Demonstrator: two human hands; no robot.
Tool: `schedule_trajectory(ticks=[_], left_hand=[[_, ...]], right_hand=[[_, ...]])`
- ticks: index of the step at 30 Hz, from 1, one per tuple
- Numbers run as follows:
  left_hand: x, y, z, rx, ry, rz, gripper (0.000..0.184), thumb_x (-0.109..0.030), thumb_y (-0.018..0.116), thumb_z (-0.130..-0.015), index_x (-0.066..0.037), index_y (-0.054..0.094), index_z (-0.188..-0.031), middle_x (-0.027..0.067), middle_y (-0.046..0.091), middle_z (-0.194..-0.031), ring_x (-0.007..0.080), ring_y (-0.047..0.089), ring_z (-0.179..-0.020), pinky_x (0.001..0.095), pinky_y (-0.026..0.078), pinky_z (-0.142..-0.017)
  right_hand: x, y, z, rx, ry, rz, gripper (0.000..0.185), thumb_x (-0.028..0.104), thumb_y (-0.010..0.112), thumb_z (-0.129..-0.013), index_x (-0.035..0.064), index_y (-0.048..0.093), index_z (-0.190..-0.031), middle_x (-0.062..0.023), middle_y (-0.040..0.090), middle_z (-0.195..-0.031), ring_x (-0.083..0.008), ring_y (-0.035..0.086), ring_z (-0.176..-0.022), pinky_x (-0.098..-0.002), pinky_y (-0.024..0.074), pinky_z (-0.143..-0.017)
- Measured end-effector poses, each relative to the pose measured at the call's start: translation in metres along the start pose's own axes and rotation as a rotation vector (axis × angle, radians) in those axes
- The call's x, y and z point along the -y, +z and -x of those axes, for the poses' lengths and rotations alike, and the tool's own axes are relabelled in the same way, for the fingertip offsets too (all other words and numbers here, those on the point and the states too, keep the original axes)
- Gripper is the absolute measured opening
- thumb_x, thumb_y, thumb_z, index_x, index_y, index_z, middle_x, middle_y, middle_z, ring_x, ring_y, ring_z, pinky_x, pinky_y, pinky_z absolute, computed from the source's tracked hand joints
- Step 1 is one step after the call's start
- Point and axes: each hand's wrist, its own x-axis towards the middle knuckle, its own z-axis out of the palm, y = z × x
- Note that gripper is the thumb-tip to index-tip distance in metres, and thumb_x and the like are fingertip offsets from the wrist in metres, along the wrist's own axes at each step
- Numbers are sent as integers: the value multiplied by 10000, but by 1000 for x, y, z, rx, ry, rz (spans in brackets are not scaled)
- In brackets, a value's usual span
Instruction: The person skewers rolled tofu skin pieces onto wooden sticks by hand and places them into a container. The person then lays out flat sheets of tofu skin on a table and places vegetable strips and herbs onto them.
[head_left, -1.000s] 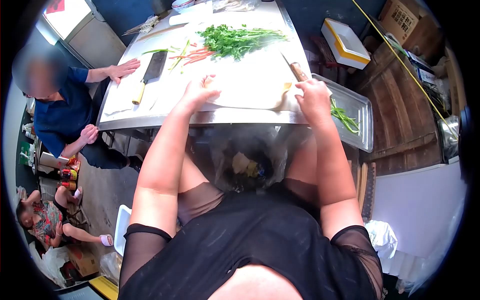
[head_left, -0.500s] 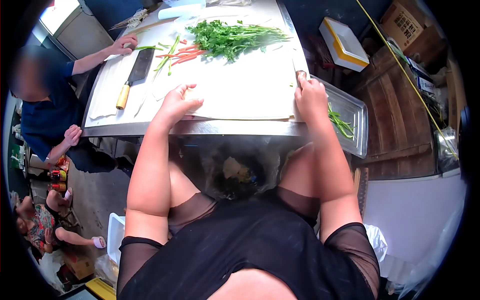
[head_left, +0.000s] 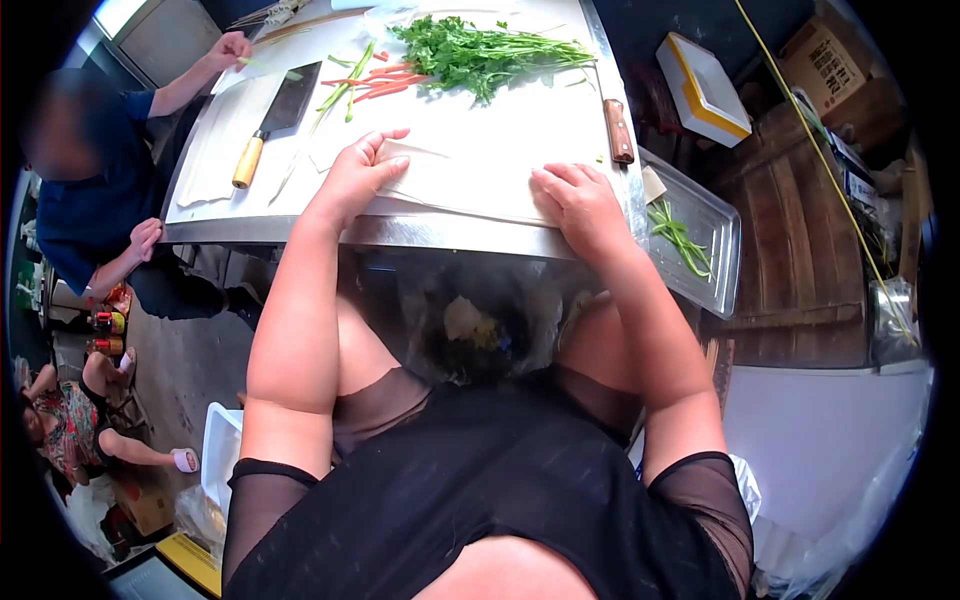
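Observation:
A thin white sheet point(head_left: 460, 188) lies along the near edge of the table, with a raised or folded edge beside my left hand. My left hand point(head_left: 358, 180) is at the sheet's left end, thumb below and fingers above, closed on its edge. At the right end, my right hand point(head_left: 582, 205) has its fingers bent together over the sheet's corner; the fingertips' undersides are hidden. A knife with a brown wooden handle point(head_left: 618, 132) lies on the table just beyond my right hand, untouched. Red strips point(head_left: 388, 82) and green strips point(head_left: 350, 90) lie farther back, left of leafy herbs point(head_left: 470, 60).
A cleaver point(head_left: 290, 100) with a light wooden handle lies at left, near a co-worker's hand point(head_left: 228, 50) holding a green strip. Right of the table sits a metal tray point(head_left: 725, 240) with green strips. A lined bin point(head_left: 480, 325) stands below the table edge.
My right hand has let go of the knife handle and moved left and down onto the sheet. My left hand stays at the sheet's left end. The co-worker's far hand has lifted a green strip.

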Motion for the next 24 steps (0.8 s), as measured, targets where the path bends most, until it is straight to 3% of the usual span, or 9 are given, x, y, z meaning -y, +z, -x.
schedule_trajectory(ticks=[1,4,7,8,11,12,15,18,24], left_hand=[[-1,0,2,-16,30,-17,418,-66,647,-908,-78,558,-1316,0,646,-1013,59,579,-876,218,482,-811],[2,1,7,-24,79,-42,411,-69,647,-909,-77,563,-1311,7,654,-1032,59,584,-889,219,485,-806],[-2,2,4,-58,96,-67,431,-76,649,-911,-76,544,-1329,6,650,-1041,52,587,-873,211,487,-798],[-1,4,5,-94,71,-83,453,-78,653,-909,-70,526,-1344,5,649,-1036,53,586,-865,208,485,-790],[4,4,0,-104,-25,44,524,-77,661,-901,-52,467,-1387,5,643,-1018,60,580,-859,201,479,-790],[6,-3,-4,-119,-51,-54,591,-76,665,-899,-38,404,-1428,11,639,-1008,72,585,-877,198,481,-808],[8,-14,-2,-125,7,-89,603,-35,665,-873,-43,423,-1425,8,641,-1005,71,590,-885,206,490,-829],[-3,-17,10,6,58,-143,571,10,670,-833,-39,500,-1377,-11,636,-1001,62,578,-873,207,489,-822],[-1,-21,11,39,8,-306,447,38,701,-779,-60,655,-1213,-11,633,-997,64,577,-859,209,488,-793]], right_hand=[[0,-5,-4,-5,-5,1,329,241,730,-778,70,700,-1058,-124,679,-951,-302,628,-929,-394,494,-827],[0,-28,-14,457,591,-311,449,315,809,-712,50,700,-1058,-124,675,-854,-281,647,-824,-366,510,-763],[-20,-38,-28,645,778,-553,379,324,812,-726,19,728,-934,-96,696,-787,-162,653,-731,-309,519,-705],[-26,-35,-31,577,768,-598,355,320,812,-738,13,732,-896,-85,696,-758,-126,641,-716,-295,517,-703],[-35,-16,-35,234,547,-273,256,219,751,-782,28,722,-948,-133,703,-905,-261,668,-852,-355,521,-806],[-30,-11,-30,124,379,6,245,171,726,-774,42,716,-982,-144,682,-995,-325,627,-961,-404,497,-873],[-23,12,-16,-102,148,92,209,111,695,-772,68,719,-975,-128,673,-1033,-316,608,-998,-414,488,-882],[-10,13,-15,-19,129,-32,160,89,660,-795,65,722,-940,-122,678,-1039,-311,615,-995,-406,490,-884],[-7,9,-18,43,152,-153,138,107,650,-819,41,724,-916,-131,683,-1040,-314,627,-978,-391,504,-877]])
